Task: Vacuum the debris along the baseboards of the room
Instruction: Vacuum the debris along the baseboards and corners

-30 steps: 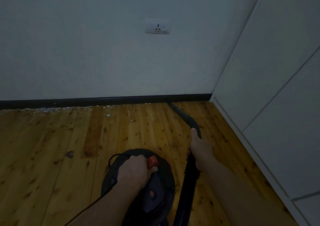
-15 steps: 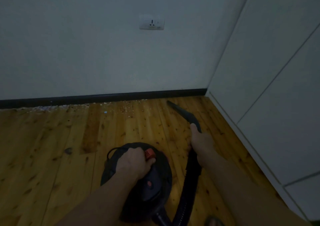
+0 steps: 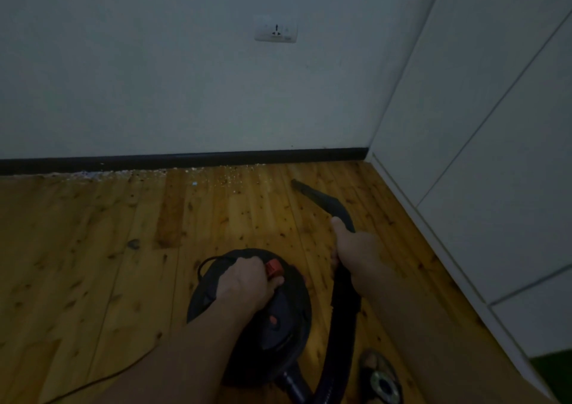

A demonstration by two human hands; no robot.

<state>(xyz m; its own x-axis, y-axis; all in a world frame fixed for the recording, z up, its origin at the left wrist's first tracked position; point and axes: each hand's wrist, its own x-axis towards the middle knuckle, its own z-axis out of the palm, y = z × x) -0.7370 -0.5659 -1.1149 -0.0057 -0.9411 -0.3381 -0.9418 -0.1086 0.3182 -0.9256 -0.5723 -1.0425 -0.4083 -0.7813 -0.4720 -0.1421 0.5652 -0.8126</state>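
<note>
A pale wall (image 3: 154, 78) fills the upper view and carries a white socket (image 3: 275, 29). White cabinet panels (image 3: 495, 125) form the right side and meet the wall in a corner. A wooden plank floor (image 3: 77, 264) covers the lower view. A black baseboard (image 3: 185, 159) runs along the foot of the wall.

A round black vacuum cleaner (image 3: 278, 326) stands on the floor below the hands. The left hand (image 3: 244, 283) lies on top of it, fingers curled round its handle, with a red switch (image 3: 274, 269) just beside the thumb. A black hose (image 3: 343, 326) leaves the vacuum cleaner's lower end and loops up to the right hand (image 3: 356, 249), whose fingers are wrapped round it. The nozzle (image 3: 312, 193) extends beyond those fingers towards the baseboard; its tip sits close to the floor, apart from the baseboard.

The debris (image 3: 229, 177) is a band of pale specks on the floor against the baseboard, beyond the left-hand fingers and left of the nozzle tip. A thin cord (image 3: 108, 379) crosses the floor at lower left.
</note>
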